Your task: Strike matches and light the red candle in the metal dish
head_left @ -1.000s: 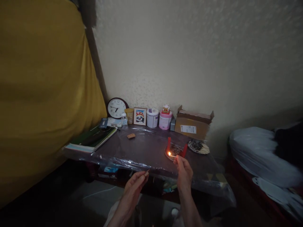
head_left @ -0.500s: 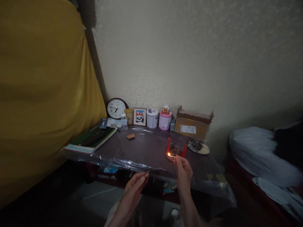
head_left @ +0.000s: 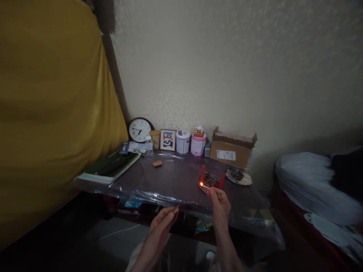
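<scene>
My right hand (head_left: pixel 220 202) pinches a burning match (head_left: pixel 205 186), its flame at the left tip over the near rim of a round plate (head_left: pixel 209 178). On that plate stand two red candles, a left one (head_left: pixel 202 173) and a right one (head_left: pixel 221 180) partly behind my fingers; neither shows a flame. Lower and to the left, my left hand (head_left: pixel 162 223) is closed with thumb and fingers around a small, flat, brownish piece (head_left: pixel 177 209), perhaps a matchbox part; most of it is hidden. Right of the candles, a second plate (head_left: pixel 238 176) carries many matchsticks with dark heads.
A small brown card-like piece (head_left: pixel 157 163) lies mid-table. Along the wall stand a clock (head_left: pixel 140 130), a framed panda picture (head_left: pixel 168 140), a white tin (head_left: pixel 183 142), a pink tin (head_left: pixel 198 144) and a cardboard box (head_left: pixel 231 149). Books (head_left: pixel 110 168) lie left, beside a yellow curtain (head_left: pixel 56 113).
The match flame has shifted very slightly left and looks a little higher. Both hands otherwise keep nearly the same place and grip.
</scene>
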### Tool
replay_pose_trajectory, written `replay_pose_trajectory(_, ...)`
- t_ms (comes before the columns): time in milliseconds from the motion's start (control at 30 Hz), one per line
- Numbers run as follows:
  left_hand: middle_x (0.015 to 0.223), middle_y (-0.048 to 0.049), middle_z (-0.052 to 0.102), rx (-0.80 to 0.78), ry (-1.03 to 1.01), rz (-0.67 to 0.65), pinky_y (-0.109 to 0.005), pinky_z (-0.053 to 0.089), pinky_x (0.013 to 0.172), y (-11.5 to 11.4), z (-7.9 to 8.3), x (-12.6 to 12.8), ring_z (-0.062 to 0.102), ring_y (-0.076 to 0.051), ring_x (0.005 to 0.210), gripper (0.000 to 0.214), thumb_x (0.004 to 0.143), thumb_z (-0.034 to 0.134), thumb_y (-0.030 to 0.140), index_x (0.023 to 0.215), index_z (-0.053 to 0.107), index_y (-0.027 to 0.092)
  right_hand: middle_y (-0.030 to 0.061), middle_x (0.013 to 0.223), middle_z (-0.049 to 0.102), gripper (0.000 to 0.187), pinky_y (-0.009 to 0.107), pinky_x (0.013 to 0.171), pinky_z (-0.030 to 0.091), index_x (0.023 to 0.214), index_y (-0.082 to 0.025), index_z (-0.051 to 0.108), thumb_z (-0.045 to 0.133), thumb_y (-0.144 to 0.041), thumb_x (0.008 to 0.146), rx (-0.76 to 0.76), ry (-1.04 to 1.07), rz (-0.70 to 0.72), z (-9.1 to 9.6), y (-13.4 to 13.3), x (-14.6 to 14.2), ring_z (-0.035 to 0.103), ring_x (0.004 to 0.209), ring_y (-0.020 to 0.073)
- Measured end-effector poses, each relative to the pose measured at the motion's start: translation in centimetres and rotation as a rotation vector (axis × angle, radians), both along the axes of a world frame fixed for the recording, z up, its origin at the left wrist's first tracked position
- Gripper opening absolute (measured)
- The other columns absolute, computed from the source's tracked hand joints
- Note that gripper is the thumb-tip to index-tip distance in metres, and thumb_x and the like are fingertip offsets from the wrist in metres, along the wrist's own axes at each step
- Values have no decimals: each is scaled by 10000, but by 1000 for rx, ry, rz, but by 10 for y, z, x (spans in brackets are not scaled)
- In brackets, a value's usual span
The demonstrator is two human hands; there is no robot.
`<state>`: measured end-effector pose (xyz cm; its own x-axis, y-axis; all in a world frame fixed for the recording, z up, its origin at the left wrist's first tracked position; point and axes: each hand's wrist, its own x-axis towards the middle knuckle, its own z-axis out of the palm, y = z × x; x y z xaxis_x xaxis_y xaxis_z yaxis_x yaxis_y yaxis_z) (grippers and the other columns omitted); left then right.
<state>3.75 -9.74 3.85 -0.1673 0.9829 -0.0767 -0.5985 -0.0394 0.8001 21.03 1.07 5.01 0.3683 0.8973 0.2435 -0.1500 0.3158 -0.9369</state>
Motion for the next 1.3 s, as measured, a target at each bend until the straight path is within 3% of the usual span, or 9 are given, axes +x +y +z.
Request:
replay_pose_trajectory(267, 927, -81, 692, -12, -3, 16, -380, 372, 970, 1, 1, 0, 610, -217, 952, 192, 718, 650, 280, 867, 677, 162, 10, 717, 665, 215, 303, 705, 474, 788, -185, 657, 669, -376, 691, -11, -48, 61, 0, -1, 2, 616, 700, 169)
replay_pose_trajectory(467, 925, -83, 694, -15, -6, 20, -325, 403, 924, 2, -1, 1, 613, -205, 934, 199, 699, 673, 290, 852, 685, 165, 4, 676, 655, 222, 299, 695, 467, 763, -178, 660, 682, -381, 675, -20, -46, 81, 0, 2, 1, 605, 674, 166)
replay_pose_trajectory(900, 934, -82, 700, -22, -20, 20, -319, 404, 912, 4, 4, 2, 609, -209, 945, 217, 669, 703, 311, 838, 683, 177, 8, 682, 651, 240, 302, 689, 481, 748, -171, 662, 691, -392, 658, -49, -69, 161, 1, 8, 1, 610, 678, 172)
replay_pose_trajectory(1300, 938, -88, 698, -56, 2, 13, -347, 392, 940, 12, -7, -2, 612, -220, 956, 222, 690, 682, 313, 859, 680, 169, 10, 674, 643, 253, 309, 667, 500, 739, -166, 660, 682, -408, 669, 9, -99, 186, 6, 27, -2, 599, 655, 165)
